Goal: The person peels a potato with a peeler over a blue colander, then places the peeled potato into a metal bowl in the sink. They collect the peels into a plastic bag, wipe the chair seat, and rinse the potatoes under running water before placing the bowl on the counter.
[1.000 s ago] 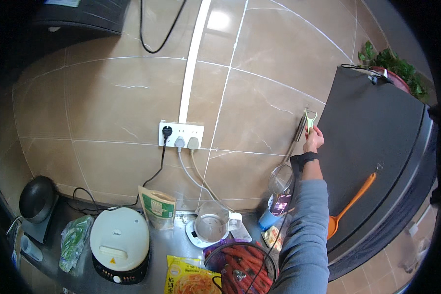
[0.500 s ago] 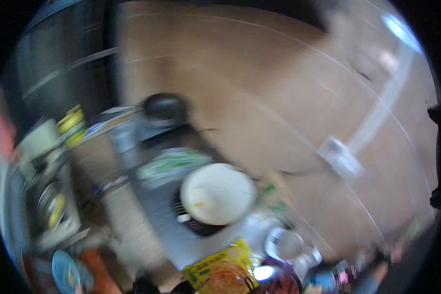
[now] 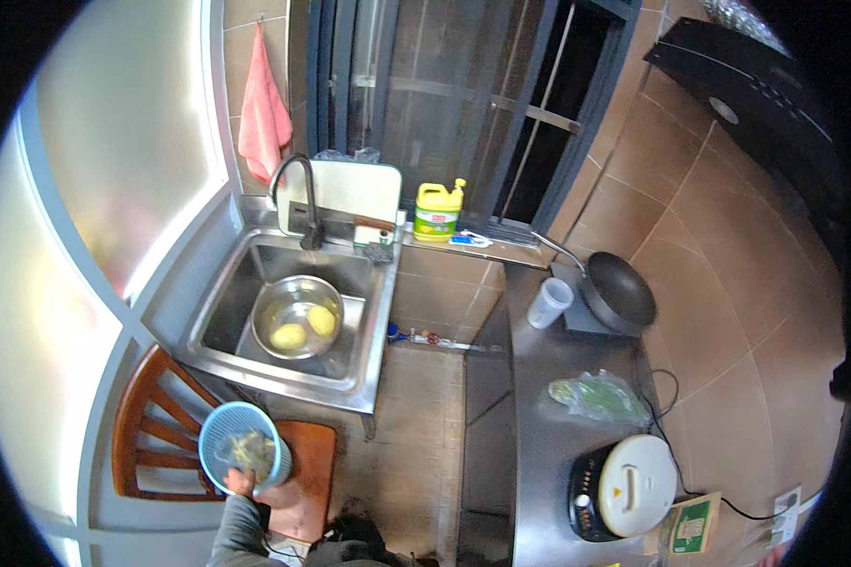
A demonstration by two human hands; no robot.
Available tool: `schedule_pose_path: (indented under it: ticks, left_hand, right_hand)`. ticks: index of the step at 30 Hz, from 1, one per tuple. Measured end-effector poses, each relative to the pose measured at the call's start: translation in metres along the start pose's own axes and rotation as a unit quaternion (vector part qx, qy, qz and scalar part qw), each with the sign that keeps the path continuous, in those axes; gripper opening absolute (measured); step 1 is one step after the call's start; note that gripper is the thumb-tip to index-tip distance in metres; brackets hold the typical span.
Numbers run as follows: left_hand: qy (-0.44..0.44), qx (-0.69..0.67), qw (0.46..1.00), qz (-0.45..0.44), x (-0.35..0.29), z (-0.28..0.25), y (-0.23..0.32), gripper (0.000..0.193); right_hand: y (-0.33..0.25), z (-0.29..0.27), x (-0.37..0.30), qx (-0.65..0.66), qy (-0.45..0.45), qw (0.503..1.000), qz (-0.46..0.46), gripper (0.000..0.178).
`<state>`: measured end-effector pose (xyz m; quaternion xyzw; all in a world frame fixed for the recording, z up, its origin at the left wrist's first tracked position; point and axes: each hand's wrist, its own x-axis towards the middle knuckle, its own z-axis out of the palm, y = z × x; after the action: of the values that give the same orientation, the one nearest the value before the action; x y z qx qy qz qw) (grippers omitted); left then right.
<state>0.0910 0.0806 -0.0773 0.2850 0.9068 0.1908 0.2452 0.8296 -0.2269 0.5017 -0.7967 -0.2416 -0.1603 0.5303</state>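
Observation:
My left hand (image 3: 241, 482), at the end of a grey sleeve, has its fingers closed on the rim of a light-blue slatted plastic basket (image 3: 210, 437). Pale scraps (image 3: 249, 452) lie inside, apparently in a thin bag. The basket is at a wooden chair (image 3: 314, 472), beside its slatted back. Just beyond it, a steel bowl (image 3: 267, 304) with two peeled yellow potatoes (image 3: 288, 335) sits in the sink (image 3: 222, 321). At the lower right edge, a small skin-toned patch may be part of my right hand (image 3: 775, 555); its fingers cannot be made out.
Along the right, a steel counter (image 3: 539, 444) carries a lidded white pot (image 3: 636, 487) on a cooker, bagged greens (image 3: 599, 395), a plastic cup (image 3: 549, 302) and a black wok (image 3: 619, 291). A tall faucet (image 3: 309, 203) and a yellow detergent jug (image 3: 437, 210) stand behind the sink.
My view has swung left, from the counter toward the sink and chair, and is sharper now. My left hand was at the basket before too. The yellow package has mostly left the view.

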Motion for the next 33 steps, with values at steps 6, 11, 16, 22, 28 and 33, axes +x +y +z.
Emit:
schedule_pose_path:
  ticks: [6, 11, 16, 22, 28, 33]
  left_hand:
    - [0.001, -0.091, 0.996, -0.019, 0.050, -0.017, -0.019, 0.055]
    - [0.034, -0.157, 0.986, 0.054, 0.035, -0.025, -0.031, 0.046]
    - [0.031, -0.226, 0.973, -0.042, 0.018, -0.024, -0.059, 0.047]
    - [0.109, -0.228, 0.967, -0.035, 0.011, -0.018, -0.077, 0.050]
    - [0.120, -0.215, 0.964, -0.100, 0.001, -0.034, -0.036, 0.047]
    - [0.146, -0.234, 0.952, -0.133, -0.006, -0.045, -0.013, 0.045]
  right_hand:
    - [-0.163, 0.248, -0.039, 0.092, -0.447, 0.889, -0.028, 0.017]
    - [-0.258, 0.444, -0.059, 0.156, -0.615, 0.769, -0.080, 0.021]
    - [-0.307, 0.661, -0.068, 0.146, -0.663, 0.730, -0.078, 0.020]
    - [-0.353, 0.858, -0.092, 0.098, -0.644, 0.735, -0.189, 0.018]
    - [-0.307, 0.844, -0.104, 0.008, -0.816, 0.545, -0.191, 0.026]
    - [-0.280, 0.860, -0.081, 0.015, -0.761, 0.589, -0.270, 0.035]
